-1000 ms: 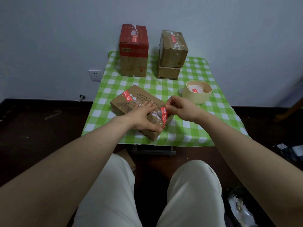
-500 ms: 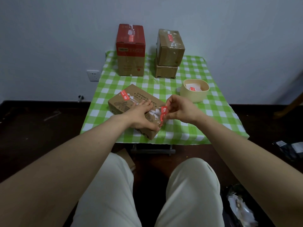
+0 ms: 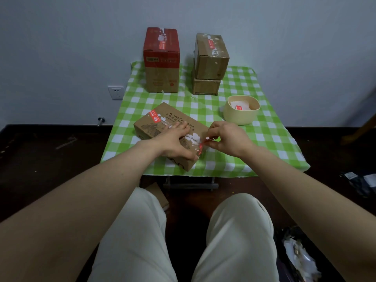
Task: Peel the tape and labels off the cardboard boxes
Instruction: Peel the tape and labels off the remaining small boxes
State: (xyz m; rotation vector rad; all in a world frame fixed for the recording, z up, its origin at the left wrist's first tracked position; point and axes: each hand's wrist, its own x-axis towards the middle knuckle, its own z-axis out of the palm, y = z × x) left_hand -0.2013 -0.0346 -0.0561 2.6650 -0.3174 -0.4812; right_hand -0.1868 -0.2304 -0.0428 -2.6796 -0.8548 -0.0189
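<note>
Flat cardboard box: brown, printed lid. It lies at an angle on the near half of the green-checked tablecloth, with one corner close to the front edge. We note torn white paper remnants across its lid and a red label at its far left corner.

Red tape strip: at the box's near right edge. It is partly lifted, with its lower end on the cardboard.

Left hand: laid palm down on the lid, fingers straight and together, pressing on the box. The thumb reaches toward the near edge.

Right hand: just beside the box's right corner. Its fingertips are drawn together and pinch the raised end of the strip.

Red-topped box: upright at the back left of the table, its top patched with white scraps.

Two stacked brown boxes: the upper box sits tilted on the lower box, at the back right, near the red-topped one.

Cream tub: on the right, between the stack and the right hand. We count at least one red-and-white scrap inside.

Wall socket: on the wall to the left of the table.
</note>
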